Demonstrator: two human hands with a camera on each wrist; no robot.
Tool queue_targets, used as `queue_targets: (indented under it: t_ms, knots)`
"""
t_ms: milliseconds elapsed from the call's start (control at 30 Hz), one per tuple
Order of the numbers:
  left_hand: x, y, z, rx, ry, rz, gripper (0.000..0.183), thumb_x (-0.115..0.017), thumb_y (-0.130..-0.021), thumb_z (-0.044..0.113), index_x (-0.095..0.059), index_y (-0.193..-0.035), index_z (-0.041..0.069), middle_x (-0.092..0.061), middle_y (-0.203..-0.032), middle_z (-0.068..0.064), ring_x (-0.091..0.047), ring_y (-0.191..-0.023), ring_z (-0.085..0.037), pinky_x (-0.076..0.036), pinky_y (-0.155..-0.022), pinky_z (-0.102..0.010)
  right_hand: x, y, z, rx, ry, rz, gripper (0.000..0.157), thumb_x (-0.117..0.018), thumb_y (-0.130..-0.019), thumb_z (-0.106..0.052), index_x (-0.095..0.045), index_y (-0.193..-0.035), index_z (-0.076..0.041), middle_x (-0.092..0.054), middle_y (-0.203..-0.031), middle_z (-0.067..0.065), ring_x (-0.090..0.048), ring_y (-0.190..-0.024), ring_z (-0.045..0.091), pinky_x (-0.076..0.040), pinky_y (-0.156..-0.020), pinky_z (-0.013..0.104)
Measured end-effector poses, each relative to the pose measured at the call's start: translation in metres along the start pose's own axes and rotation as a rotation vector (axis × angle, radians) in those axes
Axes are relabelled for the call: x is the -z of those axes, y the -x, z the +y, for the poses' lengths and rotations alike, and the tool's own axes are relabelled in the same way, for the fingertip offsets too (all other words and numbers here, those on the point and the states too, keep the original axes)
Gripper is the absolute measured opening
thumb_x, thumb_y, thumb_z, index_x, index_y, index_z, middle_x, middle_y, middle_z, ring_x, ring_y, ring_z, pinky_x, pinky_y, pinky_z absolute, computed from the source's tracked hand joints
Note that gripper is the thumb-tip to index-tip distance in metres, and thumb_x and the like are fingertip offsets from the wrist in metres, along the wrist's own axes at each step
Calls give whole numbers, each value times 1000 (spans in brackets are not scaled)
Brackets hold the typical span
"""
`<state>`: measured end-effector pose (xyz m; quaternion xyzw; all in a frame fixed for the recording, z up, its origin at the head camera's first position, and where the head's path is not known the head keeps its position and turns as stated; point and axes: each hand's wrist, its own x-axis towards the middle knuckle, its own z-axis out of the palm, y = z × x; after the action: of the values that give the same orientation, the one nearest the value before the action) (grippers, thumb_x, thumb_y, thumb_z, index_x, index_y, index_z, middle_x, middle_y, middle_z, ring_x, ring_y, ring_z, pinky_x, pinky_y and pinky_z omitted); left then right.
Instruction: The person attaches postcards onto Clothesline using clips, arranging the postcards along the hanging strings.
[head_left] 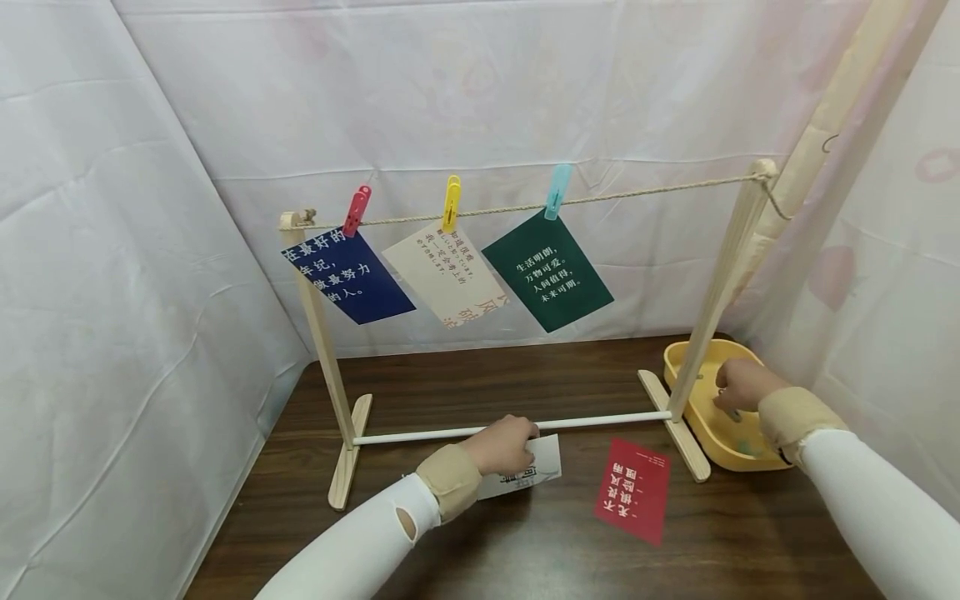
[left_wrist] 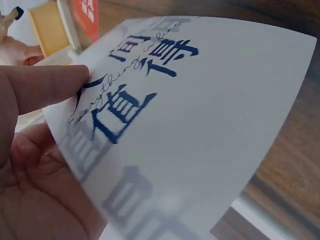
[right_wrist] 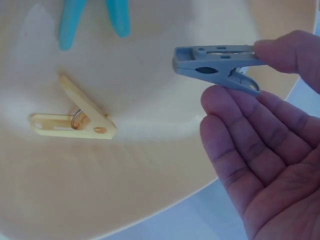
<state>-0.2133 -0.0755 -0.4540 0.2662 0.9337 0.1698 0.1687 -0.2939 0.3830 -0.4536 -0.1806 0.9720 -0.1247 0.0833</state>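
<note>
My left hand [head_left: 504, 447] pinches a white card [left_wrist: 215, 100] with dark blue lettering, thumb on its printed face, low over the table in front of the rack. In the head view the hand covers part of this card. Over the yellow tray [head_left: 702, 396] at the right, my right hand [head_left: 748, 385] holds a grey-blue clothespin [right_wrist: 215, 62] between thumb and fingers. Inside the tray lie a pale yellow clothespin [right_wrist: 82, 115] and a turquoise clothespin [right_wrist: 119, 17], partly out of the right wrist view. A red card [head_left: 634, 492] rests on the table between my hands.
A wooden rack with a rope [head_left: 652, 192] stands across the table. From the rope hang a blue card [head_left: 360, 287] on a red clip [head_left: 357, 211], a cream card [head_left: 442, 279] on a yellow clip [head_left: 451, 204], and a green card [head_left: 551, 275] on a light-blue clip [head_left: 557, 192].
</note>
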Motion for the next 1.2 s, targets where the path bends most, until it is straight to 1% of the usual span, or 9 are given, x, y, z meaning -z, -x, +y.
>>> queue_targets:
  t_ms: [100,267,367,500,600,733,833,1000,1200]
  knots:
    - [5,0,0,-32,28,24,37,-69,-98,4,-73,-134,0,-78,-121,-9,-55,-68,-8,-50,-69,-24,0,2,-2,-10,-22,23,16,-79,-87,-11,-72,-76,-1,-68,-71,3,-52,-63,15,-47,-62,34]
    - [16,0,2,-76,28,97,23,-78,-97,9,-80,-119,4,-79,-109,-4,-57,-74,-4,-52,-70,-22,6,5,-7,-42,-60,42,16,-79,-91,-16,-72,-78,-7,-70,-71,-3,-59,-67,16,-51,-66,37]
    - [23,1,4,-84,43,125,14,-80,-96,10,-82,-110,6,-80,-100,-3,-61,-74,-4,-53,-68,-22,11,6,-10,-48,-71,67,16,-79,-90,-18,-75,-88,-3,-73,-76,-3,-62,-70,16,-53,-68,38]
    - [31,2,7,-60,91,144,5,-81,-96,10,-81,-101,8,-79,-92,-2,-64,-71,-4,-54,-62,-22,18,7,-14,-43,-93,120,27,-81,-90,-18,-75,-100,6,-77,-85,5,-68,-76,20,-58,-70,42]
    - [36,4,8,-45,142,160,4,-81,-97,9,-81,-101,8,-78,-93,-2,-67,-72,-4,-57,-62,-22,23,9,-17,-51,-142,145,32,-82,-91,-17,-74,-104,10,-78,-89,10,-71,-80,22,-59,-71,42]
    - [43,5,8,-48,203,185,6,-78,-97,7,-81,-102,6,-79,-94,-4,-70,-72,-6,-59,-63,-24,27,13,-22,-65,-202,166,32,-81,-93,-17,-73,-108,10,-79,-90,7,-71,-82,19,-57,-71,39]
    - [46,6,8,-43,251,212,10,-76,-96,6,-80,-105,6,-80,-95,-6,-72,-73,-9,-61,-64,-26,31,17,-27,-68,-210,194,34,-81,-94,-17,-72,-111,10,-80,-91,8,-71,-82,18,-56,-71,36]
    - [49,7,8,-37,317,258,16,-75,-94,5,-80,-109,5,-81,-96,-7,-74,-74,-11,-63,-64,-29,35,22,-36,-74,-214,241,39,-82,-94,-17,-71,-117,12,-80,-95,15,-72,-84,21,-56,-70,35]
    - [49,7,7,-63,354,299,7,-78,-96,8,-79,-103,6,-81,-96,-6,-72,-76,-10,-62,-68,-28,38,28,-46,-63,-239,310,40,-82,-95,-16,-71,-120,13,-80,-98,18,-73,-85,21,-55,-69,28]
